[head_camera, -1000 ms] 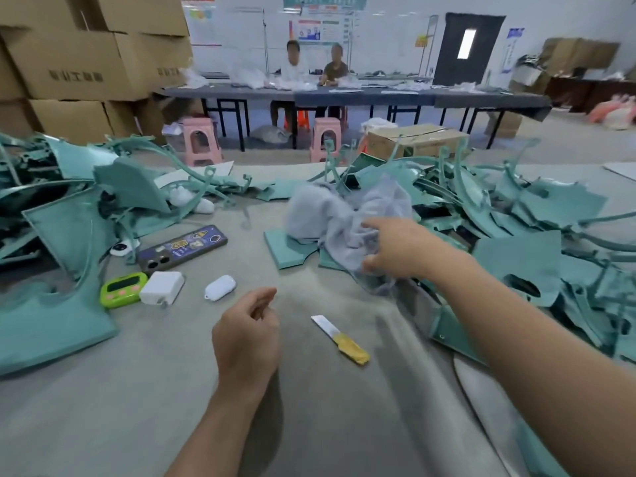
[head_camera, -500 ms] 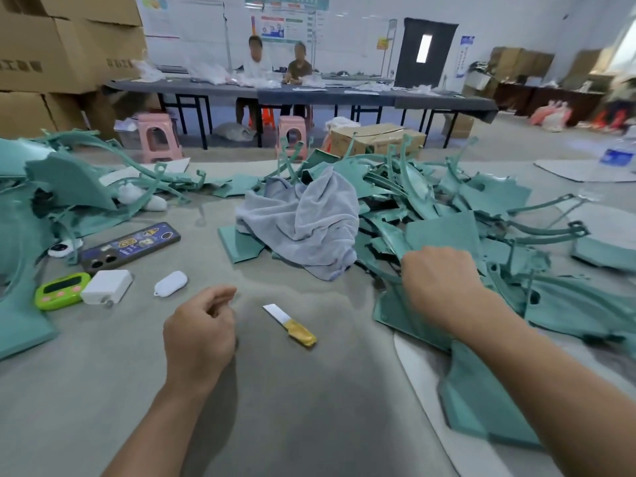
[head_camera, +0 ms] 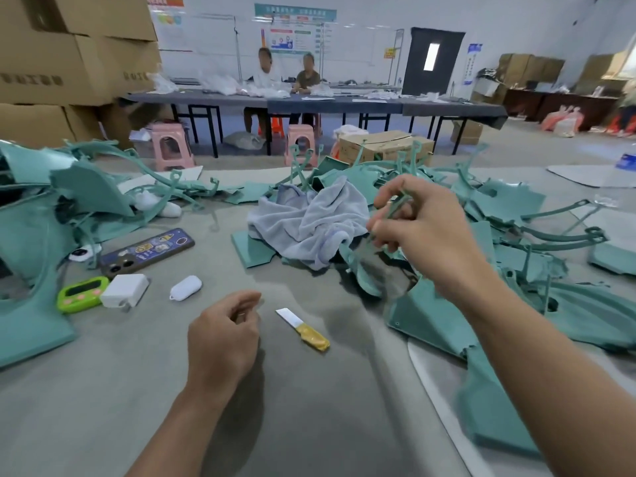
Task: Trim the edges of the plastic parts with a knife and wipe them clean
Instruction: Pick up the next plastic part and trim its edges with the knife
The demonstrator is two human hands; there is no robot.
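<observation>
We see grey table point(head_camera: 309, 425), cartons point(head_camera: 51, 46) back left w/ print too blurry to read, teal parts pile point(head_camera: 509, 208) at right w/ cloth point(head_camera: 309, 218) atop. Our R hand point(head_camera: 423, 232) pinches a thin strip point(head_camera: 392, 211) above it; L hand point(head_camera: 220, 339) loosely curled, empty, just beside knife point(head_camera: 304, 327).

Our right hand point(head_camera: 426, 235) is raised at two o'clock from the knife point(head_camera: 304, 330), pinching a thin teal plastic part point(head_camera: 395, 206) in curled fingers above the heap of teal parts point(head_camera: 509, 208). Our left hand point(head_camera: 222, 335) is just beside the knife at its nine o'clock, fingers loosely curled, holding nothing. The knife lies flat on the grey table point(head_camera: 309, 425), blade pointing to ten o'clock. A crumpled grey cloth point(head_camera: 309, 218) rests at twelve o'clock on the heap's edge. Around ten o'clock lie a phone point(head_camera: 148, 251), a green timer point(head_camera: 81, 293), a white charger point(head_camera: 124, 290) and a small white case point(head_camera: 186, 287).
</observation>
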